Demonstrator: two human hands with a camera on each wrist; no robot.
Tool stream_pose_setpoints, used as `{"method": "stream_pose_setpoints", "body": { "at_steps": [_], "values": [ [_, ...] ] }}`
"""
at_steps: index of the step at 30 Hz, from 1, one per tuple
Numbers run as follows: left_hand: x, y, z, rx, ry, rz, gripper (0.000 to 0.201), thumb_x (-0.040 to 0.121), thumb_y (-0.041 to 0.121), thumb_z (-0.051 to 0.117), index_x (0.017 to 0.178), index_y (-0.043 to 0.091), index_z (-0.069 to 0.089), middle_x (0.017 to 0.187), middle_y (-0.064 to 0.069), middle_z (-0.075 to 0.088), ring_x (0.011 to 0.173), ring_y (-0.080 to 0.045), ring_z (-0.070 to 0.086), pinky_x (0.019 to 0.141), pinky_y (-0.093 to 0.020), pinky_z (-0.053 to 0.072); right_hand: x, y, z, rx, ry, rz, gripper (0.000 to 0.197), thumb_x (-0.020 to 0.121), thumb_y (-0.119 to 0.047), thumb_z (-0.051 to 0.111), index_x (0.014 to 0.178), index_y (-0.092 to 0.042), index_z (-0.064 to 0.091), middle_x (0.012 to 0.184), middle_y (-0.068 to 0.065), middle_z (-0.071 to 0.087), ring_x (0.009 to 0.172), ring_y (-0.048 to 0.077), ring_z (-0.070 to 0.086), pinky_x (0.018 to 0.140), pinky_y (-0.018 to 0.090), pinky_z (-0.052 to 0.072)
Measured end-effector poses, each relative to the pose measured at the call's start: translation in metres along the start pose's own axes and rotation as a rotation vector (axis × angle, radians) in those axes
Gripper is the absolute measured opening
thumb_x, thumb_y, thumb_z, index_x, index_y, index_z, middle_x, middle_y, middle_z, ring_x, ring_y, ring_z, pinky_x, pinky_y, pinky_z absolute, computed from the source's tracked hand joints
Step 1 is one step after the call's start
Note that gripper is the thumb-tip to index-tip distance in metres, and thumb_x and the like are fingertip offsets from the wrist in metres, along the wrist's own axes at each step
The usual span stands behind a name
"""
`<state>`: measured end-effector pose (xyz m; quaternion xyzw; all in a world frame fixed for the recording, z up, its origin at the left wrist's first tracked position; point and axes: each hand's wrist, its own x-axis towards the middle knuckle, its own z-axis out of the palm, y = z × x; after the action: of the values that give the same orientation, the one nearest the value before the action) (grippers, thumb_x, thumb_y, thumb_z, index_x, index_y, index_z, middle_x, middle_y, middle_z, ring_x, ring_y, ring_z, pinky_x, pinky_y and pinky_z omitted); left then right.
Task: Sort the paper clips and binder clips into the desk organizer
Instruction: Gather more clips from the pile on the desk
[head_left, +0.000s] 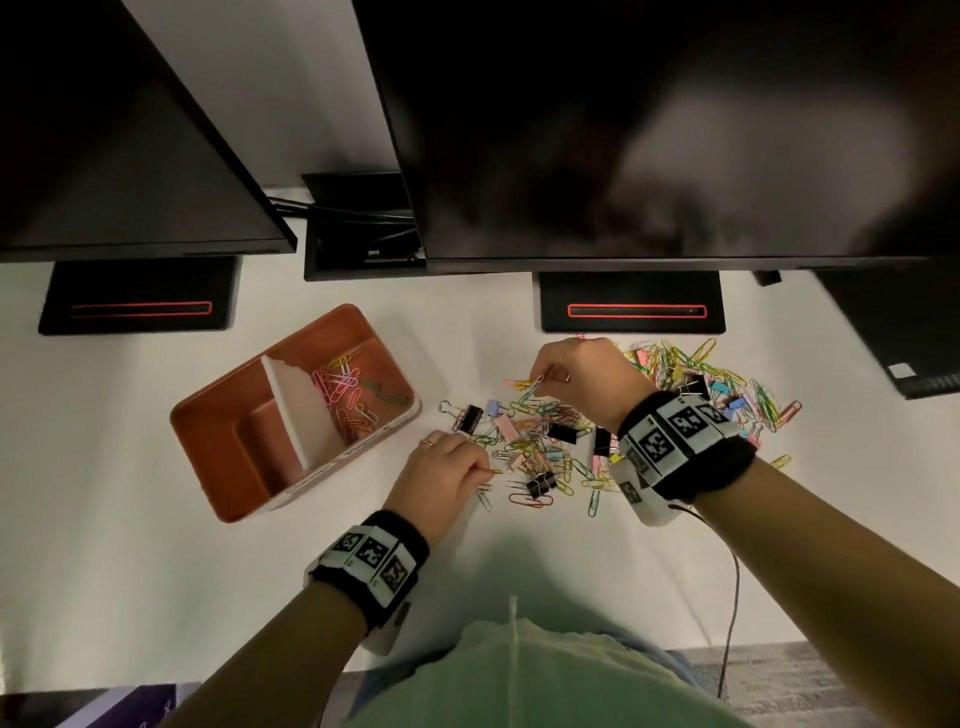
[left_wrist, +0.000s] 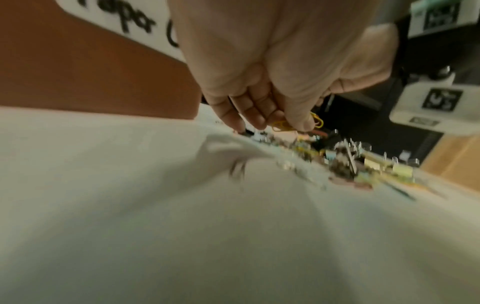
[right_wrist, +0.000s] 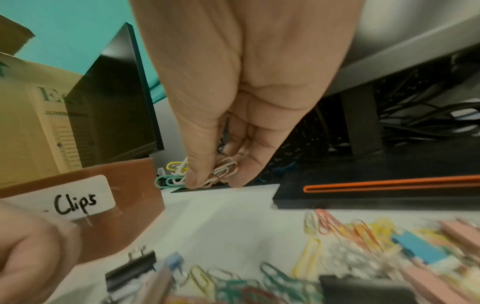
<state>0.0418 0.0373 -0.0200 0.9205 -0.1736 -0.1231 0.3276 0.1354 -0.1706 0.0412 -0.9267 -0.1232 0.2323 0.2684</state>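
A terracotta desk organizer stands left of centre on the white desk, with several coloured paper clips in its far compartment. A loose pile of paper clips and binder clips spreads across the desk to its right. My left hand hovers at the pile's near left edge and pinches yellow paper clips. My right hand is raised over the pile's far side, holding a bunch of white, teal and yellow paper clips between thumb and fingers. A black binder clip lies near the organizer.
Two dark monitors overhang the back of the desk, their black bases standing just behind the pile. A cable box sits between them. A black cable trails from my right wrist over the desk's front edge. The organizer wall carries a "Clips" label.
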Motion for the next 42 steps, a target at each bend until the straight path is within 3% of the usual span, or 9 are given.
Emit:
{"method": "stream_pose_setpoints", "body": {
  "at_steps": [6,11,15,18,21,25,32,38,42],
  "values": [
    [-0.023,0.007,-0.082,-0.173,0.261,-0.128,0.003,0.083,0.019,0.064,0.083,0.017,0.062,0.082,0.011,0.055,0.074,-0.001,0.052,0.066,-0.005,0.039,0.011,-0.058,-0.006,0.032,0.069,-0.167,0.013,0.08,-0.015,0.071,0.093,-0.01,0.069,0.087,0.003,0.065,0.074,0.012,0.057,0.07,0.016,0.044],
    [-0.023,-0.013,-0.134,-0.309,0.529,-0.378,0.014,0.08,0.017,0.069,0.078,0.028,0.061,0.079,0.007,0.063,0.072,-0.016,0.061,0.068,-0.032,0.05,0.04,-0.124,0.008,0.088,0.079,-0.275,0.011,0.081,-0.016,0.07,0.091,-0.013,0.069,0.082,-0.007,0.057,0.074,0.008,0.053,0.065,0.009,0.039],
    [-0.016,-0.023,-0.143,-0.21,0.402,-0.529,0.025,0.077,0.02,0.073,0.1,0.019,0.065,0.101,0.003,0.065,0.09,-0.01,0.06,0.09,-0.031,0.049,0.057,-0.152,0.027,0.162,0.019,-0.23,0.026,0.081,-0.017,0.07,0.106,-0.014,0.065,0.096,0.002,0.066,0.085,0.014,0.061,0.083,0.027,0.051],
    [-0.021,-0.015,-0.14,-0.046,0.415,-0.36,0.033,0.076,0.023,0.073,0.107,0.016,0.064,0.107,0.003,0.058,0.094,-0.011,0.056,0.09,-0.029,0.047,0.049,-0.139,0.027,0.15,0.07,-0.239,0.03,0.083,-0.024,0.067,0.112,-0.016,0.062,0.099,-0.005,0.059,0.085,0.009,0.058,0.078,0.015,0.045],
    [-0.03,0.0,-0.124,-0.138,0.371,-0.216,0.027,0.08,0.021,0.07,0.105,0.017,0.064,0.1,0.008,0.056,0.084,-0.009,0.058,0.079,-0.024,0.05,0.031,-0.097,0.022,0.066,0.133,-0.182,0.024,0.086,-0.03,0.063,0.108,-0.021,0.063,0.097,-0.008,0.056,0.083,0.011,0.056,0.079,0.026,0.048],
    [-0.026,0.011,-0.076,-0.188,0.094,-0.11,0.036,0.084,0.023,0.065,0.119,0.019,0.056,0.112,0.005,0.053,0.097,-0.007,0.054,0.087,-0.031,0.049,0.008,-0.033,0.026,-0.124,-0.01,0.042,0.032,0.086,-0.031,0.063,0.117,-0.024,0.059,0.111,0.0,0.06,0.102,0.015,0.055,0.09,0.031,0.046],
    [0.02,0.013,-0.011,0.042,-0.117,-0.265,0.059,0.089,0.022,0.054,0.142,0.019,0.027,0.149,-0.001,0.023,0.134,-0.022,0.029,0.11,-0.04,0.032,0.0,-0.006,0.044,-0.132,-0.162,0.069,0.044,0.077,-0.034,0.071,0.119,-0.03,0.058,0.116,0.001,0.057,0.109,0.021,0.051,0.096,0.036,0.042],
    [0.04,0.002,-0.001,0.113,-0.074,-0.283,0.042,0.084,-0.002,0.048,0.125,0.009,0.048,0.125,-0.007,0.042,0.108,-0.025,0.051,0.099,-0.033,0.042,0.006,0.0,0.058,-0.127,-0.087,0.016,0.023,0.081,-0.036,0.066,0.101,-0.025,0.063,0.099,-0.001,0.057,0.097,0.019,0.053,0.086,0.034,0.044],
    [0.044,0.004,-0.008,0.062,-0.037,-0.294,0.031,0.086,0.001,0.051,0.116,0.006,0.053,0.117,-0.009,0.045,0.104,-0.025,0.052,0.098,-0.029,0.037,0.005,0.01,0.055,-0.122,-0.088,-0.017,0.018,0.087,-0.035,0.059,0.092,-0.02,0.066,0.096,0.0,0.062,0.093,0.018,0.054,0.085,0.033,0.045]
  ]
}}
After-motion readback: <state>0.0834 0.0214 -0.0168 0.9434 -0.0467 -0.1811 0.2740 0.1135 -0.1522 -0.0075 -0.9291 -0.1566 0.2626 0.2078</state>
